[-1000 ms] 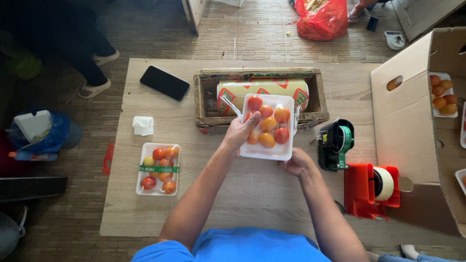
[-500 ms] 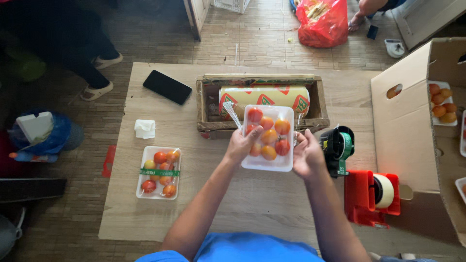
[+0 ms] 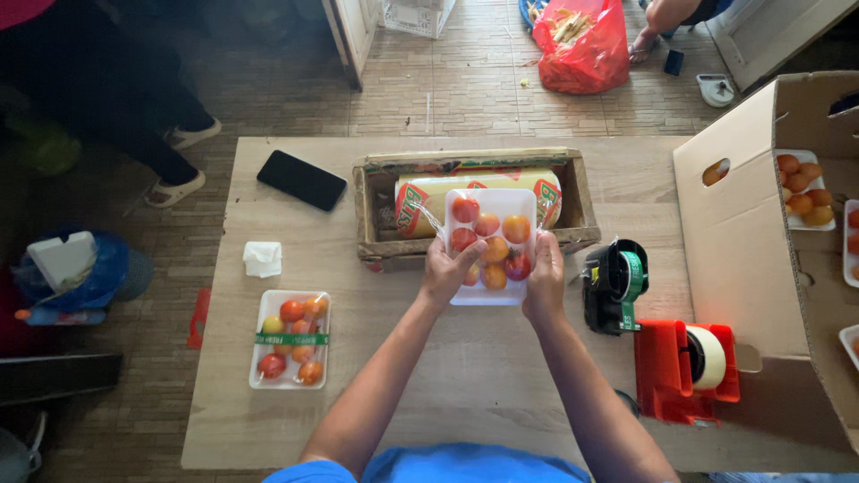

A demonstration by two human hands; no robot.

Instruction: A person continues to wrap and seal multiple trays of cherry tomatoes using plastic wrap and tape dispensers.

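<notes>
A white foam tray of red and orange tomatoes (image 3: 489,243) rests at the front edge of a wooden box (image 3: 376,224) that holds a roll of cling film (image 3: 429,190). A clear sheet of film stretches from the roll over the tray. My left hand (image 3: 446,270) grips the tray's left side, thumb on the tomatoes. My right hand (image 3: 543,282) holds its right side.
A wrapped tomato tray with a green band (image 3: 291,338) lies at the table's left. A black phone (image 3: 301,180) and folded tissue (image 3: 262,258) sit nearby. A green-tape dispenser (image 3: 617,284) and a red tape dispenser (image 3: 684,368) stand right, beside a cardboard box (image 3: 743,224) with more trays.
My right hand has come up from the tray's lower corner to its right side. Both hands now hold the tray, which sits slightly lower, closer to me.
</notes>
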